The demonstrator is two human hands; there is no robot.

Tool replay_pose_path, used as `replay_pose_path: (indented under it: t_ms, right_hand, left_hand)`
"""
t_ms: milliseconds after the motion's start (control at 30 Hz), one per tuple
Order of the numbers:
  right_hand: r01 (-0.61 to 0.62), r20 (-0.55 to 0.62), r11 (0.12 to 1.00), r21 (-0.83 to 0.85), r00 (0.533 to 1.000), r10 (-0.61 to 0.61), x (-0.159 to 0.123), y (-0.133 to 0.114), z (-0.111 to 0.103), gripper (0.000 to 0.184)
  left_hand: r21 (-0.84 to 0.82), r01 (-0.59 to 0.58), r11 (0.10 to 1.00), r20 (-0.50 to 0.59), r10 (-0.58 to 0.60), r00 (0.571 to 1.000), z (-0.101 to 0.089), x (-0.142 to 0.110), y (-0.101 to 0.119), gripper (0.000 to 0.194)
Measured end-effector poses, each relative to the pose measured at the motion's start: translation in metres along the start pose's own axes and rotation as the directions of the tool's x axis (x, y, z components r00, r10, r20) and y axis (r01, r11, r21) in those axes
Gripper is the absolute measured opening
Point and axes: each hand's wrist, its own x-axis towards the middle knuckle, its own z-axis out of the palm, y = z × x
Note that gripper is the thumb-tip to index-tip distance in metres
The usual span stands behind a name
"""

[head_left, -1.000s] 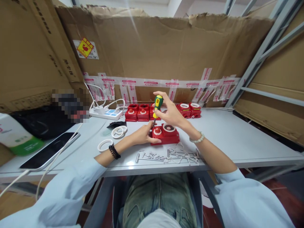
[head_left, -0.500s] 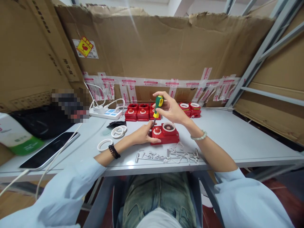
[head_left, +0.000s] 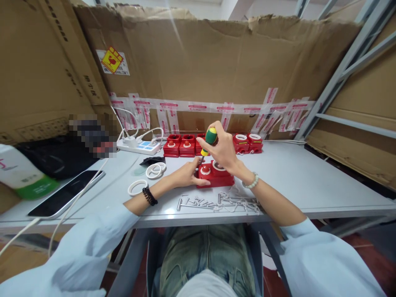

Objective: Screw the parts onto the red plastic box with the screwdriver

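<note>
My right hand (head_left: 220,146) grips the green and yellow handle of a screwdriver (head_left: 210,136). Its shaft points down, slightly tilted, at the back left corner of a red box (head_left: 216,180). This box carries a red domed button and a round white-ringed opening, which my right hand partly covers. My left hand (head_left: 188,174) clasps the box's left end, thumb along the front and fingers near the screwdriver tip. What the tip touches is too small to make out. Several small screws (head_left: 201,203) and metal T-shaped bars (head_left: 179,204) lie in front of the box.
Behind my hands stands a row of similar red boxes (head_left: 187,145). White rings (head_left: 137,187) lie to the left, near a white power strip (head_left: 140,146). A tablet-like device (head_left: 66,194) with a cable sits farther left. Cardboard (head_left: 198,62) walls the table's back.
My right hand has turned around the screwdriver handle, its wrist swinging left and its knuckles now partly over the box's ring. My left hand keeps its hold on the box.
</note>
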Motion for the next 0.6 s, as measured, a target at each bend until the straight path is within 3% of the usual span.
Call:
replay_pose_path:
  t_ms: [167,300,467,600]
  right_hand:
    - [0.010,-0.111,0.999,0.032,0.994,-0.006,0.001,-0.008,-0.006,0.023]
    - [0.024,-0.197,0.982,0.185,0.980,0.013,-0.003,-0.023,-0.011,0.019]
    - [-0.024,0.067,0.941,0.338,0.998,0.001,-0.023,-0.040,0.005,0.019]
    - [0.011,0.128,0.930,0.368,0.990,-0.062,-0.034,-0.042,0.019,0.019]
  left_hand:
    - [-0.008,0.008,1.000,0.008,-0.008,1.000,0.000,-0.001,-0.001,0.080]
    - [-0.006,-0.004,1.000,-0.012,0.004,1.000,0.001,0.000,-0.003,0.076]
    - [-0.092,-0.113,0.989,-0.022,0.111,0.994,0.002,0.000,-0.006,0.043]
    - [-0.173,-0.182,0.968,-0.051,0.175,0.983,0.003,0.001,-0.010,0.034]
